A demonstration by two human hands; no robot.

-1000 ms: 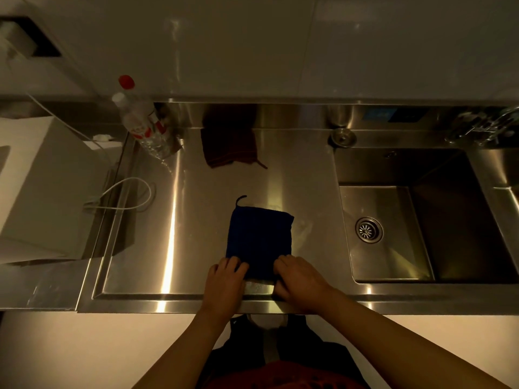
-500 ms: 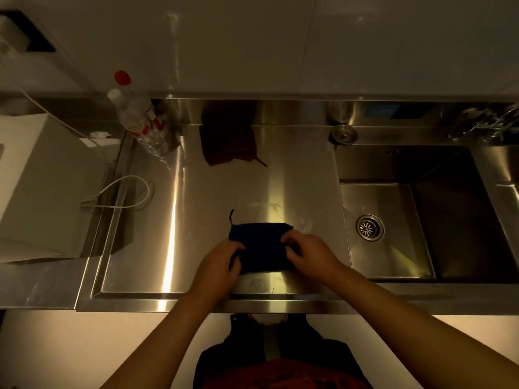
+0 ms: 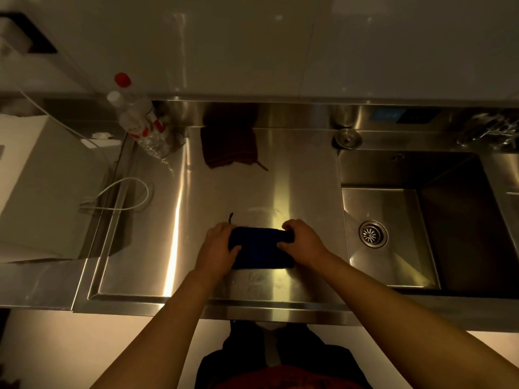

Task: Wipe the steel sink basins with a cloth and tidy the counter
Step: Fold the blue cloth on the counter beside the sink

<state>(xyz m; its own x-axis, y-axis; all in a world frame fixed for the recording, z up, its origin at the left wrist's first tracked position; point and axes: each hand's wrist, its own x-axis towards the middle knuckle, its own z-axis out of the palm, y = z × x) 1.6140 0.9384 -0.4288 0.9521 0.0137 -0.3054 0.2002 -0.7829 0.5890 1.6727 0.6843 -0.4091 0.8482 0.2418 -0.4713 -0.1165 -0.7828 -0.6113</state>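
From the head view I see a folded dark blue cloth (image 3: 261, 248) lying on the steel surface (image 3: 295, 186), left of the sink basin (image 3: 393, 242). My left hand (image 3: 217, 248) pinches its left end and my right hand (image 3: 302, 238) curls over its right end. A dark red cloth (image 3: 229, 147) lies at the far edge, with two clear bottles (image 3: 140, 122) to its left.

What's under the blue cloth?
The blue cloth lies folded on the shiny steel drainboard; bare steel shows all around it. The left hand and right hand grip its ends. Whatever might be beneath the folds is covered, so it cannot be seen.
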